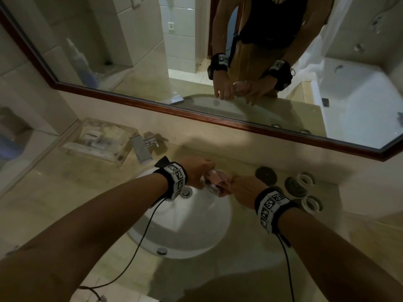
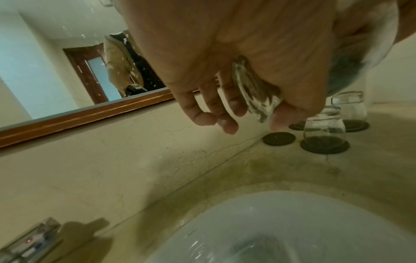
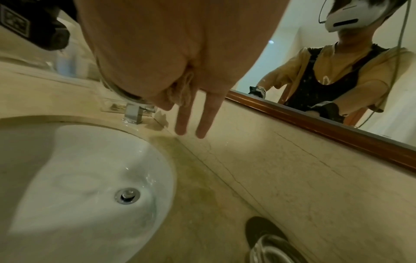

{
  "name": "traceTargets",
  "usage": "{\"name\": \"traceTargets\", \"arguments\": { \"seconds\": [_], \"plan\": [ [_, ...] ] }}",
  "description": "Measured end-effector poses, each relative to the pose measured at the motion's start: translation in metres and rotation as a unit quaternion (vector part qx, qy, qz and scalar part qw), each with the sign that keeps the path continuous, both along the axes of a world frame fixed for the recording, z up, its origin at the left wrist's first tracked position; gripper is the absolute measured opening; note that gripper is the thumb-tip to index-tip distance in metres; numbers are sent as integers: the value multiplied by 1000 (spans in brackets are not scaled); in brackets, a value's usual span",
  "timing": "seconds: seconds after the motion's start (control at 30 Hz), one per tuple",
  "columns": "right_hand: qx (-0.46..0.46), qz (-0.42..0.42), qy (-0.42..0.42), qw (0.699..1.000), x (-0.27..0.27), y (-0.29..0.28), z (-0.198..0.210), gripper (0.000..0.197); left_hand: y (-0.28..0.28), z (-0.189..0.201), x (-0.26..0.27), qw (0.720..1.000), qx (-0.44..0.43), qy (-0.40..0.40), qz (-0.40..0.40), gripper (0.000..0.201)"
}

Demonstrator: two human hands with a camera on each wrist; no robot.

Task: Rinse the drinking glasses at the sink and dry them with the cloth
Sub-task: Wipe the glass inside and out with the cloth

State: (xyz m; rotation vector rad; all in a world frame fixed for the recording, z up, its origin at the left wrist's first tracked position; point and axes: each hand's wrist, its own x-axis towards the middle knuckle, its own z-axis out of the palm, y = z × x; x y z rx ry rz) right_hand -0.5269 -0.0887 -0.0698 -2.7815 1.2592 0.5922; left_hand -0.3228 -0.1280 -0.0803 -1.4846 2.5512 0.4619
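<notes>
A clear drinking glass point(image 1: 214, 180) hangs tilted over the back of the white sink point(image 1: 196, 236), held between both hands. My left hand point(image 1: 202, 173) grips its thick base point(image 2: 254, 89) between thumb and curled fingers. From the other side my right hand point(image 1: 231, 186) pinches the rim, part of which point(image 3: 112, 89) shows beside the palm, while two fingers point(image 3: 191, 115) point straight down. Two more glasses point(image 1: 305, 178) point(image 1: 311, 203) stand on dark coasters at the right. No cloth is in view.
A square chrome faucet point(image 1: 141, 149) stands behind the sink at the left, next to a clear tray of toiletries point(image 1: 102, 138). An empty coaster point(image 1: 266, 175) lies near the backsplash. A wood-framed mirror point(image 1: 196, 115) runs above. The drain point(image 3: 127, 195) sits in the wet basin.
</notes>
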Motion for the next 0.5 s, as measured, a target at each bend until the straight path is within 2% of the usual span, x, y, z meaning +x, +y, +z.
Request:
{"name": "traceTargets", "arguments": {
  "seconds": [0.07,0.13,0.2,0.23,0.27,0.33,0.4,0.47,0.5],
  "plan": [
    [-22,-29,-1,999,-1,-3,-3,31,-2,4,-2,1000,-7,-2,8,40],
    [-1,-72,-28,997,-2,-4,-10,40,-6,9,-4,1000,-24,-9,8,40],
    [88,-132,-118,980,1,-1,-12,50,-9,13,-3,999,-39,-20,9,40],
    [155,-180,-205,949,4,1,-12,50,-11,12,-1,999,-48,-21,11,41],
    [227,-238,-302,895,6,1,-12,47,-12,11,0,998,-52,-23,12,42],
    [348,-344,-436,755,11,2,-12,44,-12,8,2,998,-63,-24,2,42],
    [429,-425,-487,631,15,5,-11,47,-11,7,2,997,-76,-24,-13,41],
    [474,-466,-539,517,16,8,-7,34,-10,6,1,995,-93,-9,-18,41],
    [482,-478,-563,471,15,8,-5,28,-9,5,1,995,-94,4,-14,41]
  ]
}}
